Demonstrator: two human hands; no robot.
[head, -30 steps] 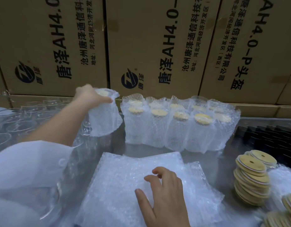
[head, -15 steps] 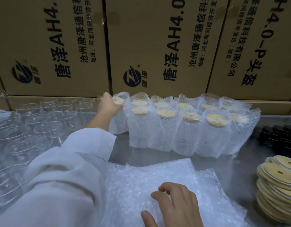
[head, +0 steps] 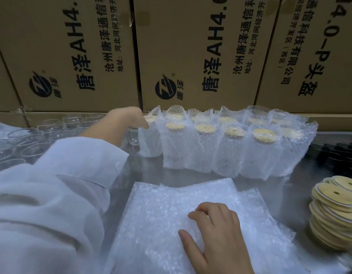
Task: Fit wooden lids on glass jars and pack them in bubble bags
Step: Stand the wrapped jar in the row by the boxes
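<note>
Bagged jar [head: 150,142] now set against row's [head: 230,153] left end, left hand [head: 129,117] gripping its top. Right hand [head: 216,234] rests slack-fingered on bubble bags [head: 161,210], tabletop's [head: 290,186] near edge.

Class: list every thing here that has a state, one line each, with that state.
Left hand: grips end jar at top.
End jar: bagged, lidded, upright.
Row of jars: bagged, lidded, upright.
Bare jars: unlidded, unbagged.
Bubble bags: flat, empty, stacked.
Right hand: rests on bubble bags.
Wooden lids: stacked, unused.
</note>
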